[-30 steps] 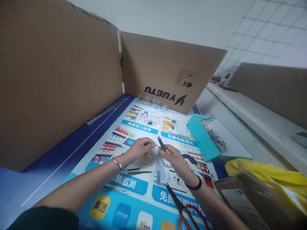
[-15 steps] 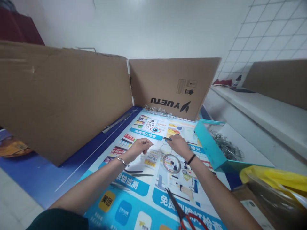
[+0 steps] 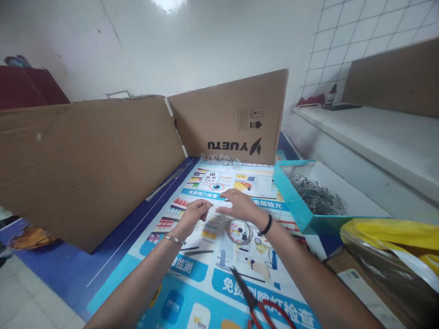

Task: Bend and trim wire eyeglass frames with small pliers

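Observation:
My left hand [image 3: 194, 214] hovers over a colourful printed poster [image 3: 206, 283], with its fingers pinched on something small that I cannot make out. My right hand [image 3: 240, 205] is just to its right, with its fingers stretched out flat toward the left fingertips and nearly touching them. A clear tape roll [image 3: 240, 231] lies on the poster right below my right hand. Thin dark tweezers-like pieces [image 3: 197, 250] lie on the poster near my left wrist.
Red-handled scissors [image 3: 260, 307] lie on the poster near the front. A teal tray [image 3: 291, 201] with a heap of small metal parts [image 3: 317, 197] stands at the right, and a yellow bag [image 3: 394, 228] lies beside it. Cardboard walls [image 3: 85, 160] enclose the left and back.
The view has tilted upward. My right hand held a dark thin tool a second ago, moved it away, and now shows none. A clear tape roll has come into view under my right hand.

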The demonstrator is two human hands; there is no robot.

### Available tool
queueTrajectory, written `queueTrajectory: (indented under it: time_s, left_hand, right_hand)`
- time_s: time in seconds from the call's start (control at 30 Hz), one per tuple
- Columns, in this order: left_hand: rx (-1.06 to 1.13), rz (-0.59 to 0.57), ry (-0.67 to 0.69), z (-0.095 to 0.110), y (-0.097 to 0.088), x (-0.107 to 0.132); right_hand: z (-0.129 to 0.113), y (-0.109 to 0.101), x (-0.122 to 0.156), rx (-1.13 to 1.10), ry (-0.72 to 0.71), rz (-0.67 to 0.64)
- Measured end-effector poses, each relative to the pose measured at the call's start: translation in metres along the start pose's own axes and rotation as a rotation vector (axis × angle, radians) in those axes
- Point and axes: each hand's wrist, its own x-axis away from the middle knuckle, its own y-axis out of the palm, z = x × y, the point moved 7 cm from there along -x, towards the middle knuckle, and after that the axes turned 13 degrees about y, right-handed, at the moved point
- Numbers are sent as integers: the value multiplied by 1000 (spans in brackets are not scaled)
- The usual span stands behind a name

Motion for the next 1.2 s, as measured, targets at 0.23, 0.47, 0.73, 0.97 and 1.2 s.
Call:
queueTrajectory:
  time_s: [0.23,0.47,0.73,0.97,1.2]
  left_hand:
    - [20,-106,22,-9,7,-17]
    - [-16,-252,30,-21,12,-39]
    - [129,-289,-2,-32,11,-48]
    - [215,-208,-1,-38,6,-45]
    - [241,-182,35,-42,11,-43]
  right_hand:
    - [-18,21,6,101,15,55]
    - [15,28,-4,-255,199,5]
    - [36,36,-10,-654,387,-35]
    - [44,45,-7,-692,450,28]
    - [47,51,-3,-727,512,14]
